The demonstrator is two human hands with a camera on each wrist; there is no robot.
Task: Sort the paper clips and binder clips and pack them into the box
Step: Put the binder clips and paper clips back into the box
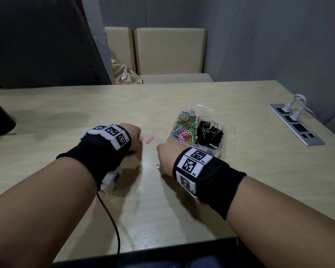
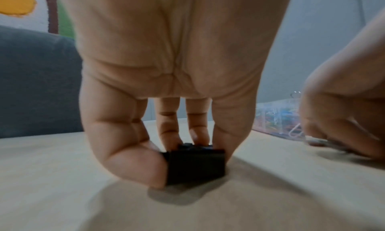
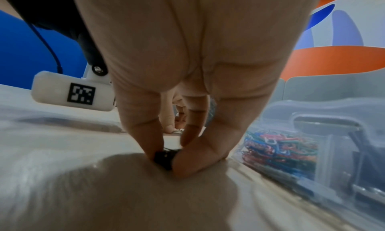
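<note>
A clear plastic box [image 1: 219, 149] stands on the table, coloured paper clips [image 1: 186, 125] in its left compartment and black binder clips [image 1: 209, 134] in its right. My left hand [image 1: 134, 137] pinches a black binder clip [image 2: 195, 164] against the tabletop between thumb and fingers. My right hand [image 1: 163, 153], just left of the box, pinches a second black binder clip [image 3: 164, 158] on the table; its wire handle [image 1: 158, 165] sticks out below the hand. A lone pink paper clip [image 1: 149, 140] lies on the table between the hands.
The wooden table [image 1: 66, 113] has a metal socket strip [image 1: 296, 124] with white plugs at the far right. A black cable [image 1: 112, 221] runs from my left wrist off the front edge. Two beige chairs [image 1: 170, 53] stand behind the table, a dark object [image 1: 0, 120] at the far left.
</note>
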